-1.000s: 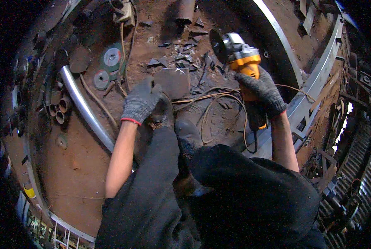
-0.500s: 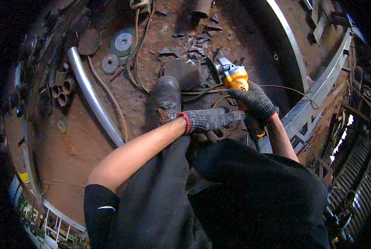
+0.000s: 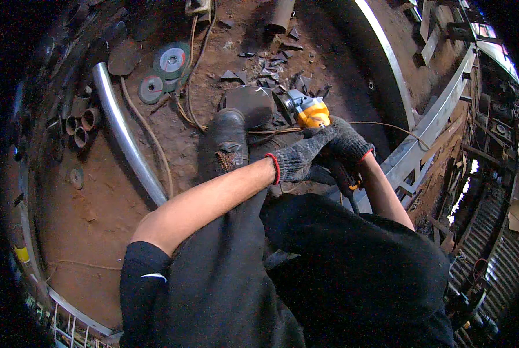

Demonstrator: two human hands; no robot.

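Observation:
A yellow and black angle grinder [image 3: 314, 113] with a silver head is in my hands, its disc side toward a dark metal plate [image 3: 249, 104] on the ground. My right hand [image 3: 350, 141], in a dark grey knit glove with a red cuff, wraps round the grinder's body. Alongside it, my left hand [image 3: 300, 160], gloved the same way, has its fingers against the body just behind the yellow part; its fingertips are partly hidden. My boot [image 3: 227, 136] rests at the plate's near edge. Dark metal offcuts [image 3: 268, 72] lie beyond the plate.
To the left lie a curved shiny pipe [image 3: 123, 130], grinding discs [image 3: 172, 60] and short rusty pipes [image 3: 81, 124]. Cables [image 3: 193, 69] run over the dirt floor. A curved metal strip [image 3: 390, 58] and a steel frame [image 3: 430, 136] stand on the right.
My left hand has moved up and right, from below the grinder onto its body beside my right hand. The grinder has shifted slightly left in view.

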